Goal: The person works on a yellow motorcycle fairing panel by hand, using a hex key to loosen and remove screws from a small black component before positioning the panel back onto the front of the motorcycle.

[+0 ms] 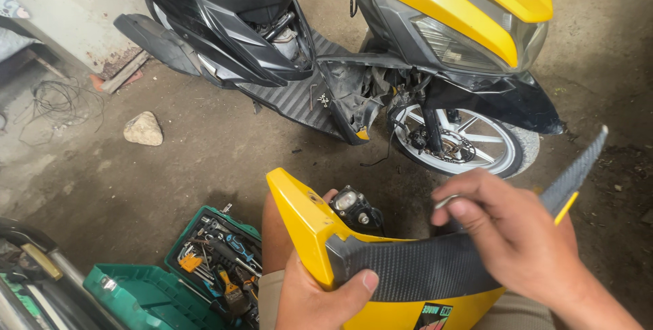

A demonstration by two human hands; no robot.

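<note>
A yellow scooter body panel (306, 224) with a black textured trim strip (422, 265) rests on my lap. My left hand (320, 299) grips its lower left end, thumb pressed on the black trim. A small black lamp unit (354, 207) sits on the panel's inner side. My right hand (517, 241) hovers over the right half of the panel, fingers pinched on a small silvery piece (445, 201), perhaps a screw or tool tip; too blurred to tell.
A yellow and black scooter (381, 51) stands ahead on the concrete floor, its side cover off, front wheel (462, 141) at right. An open green toolbox (204, 269) with several tools lies at my left. A stone (143, 129) and loose wires (58, 102) lie farther left.
</note>
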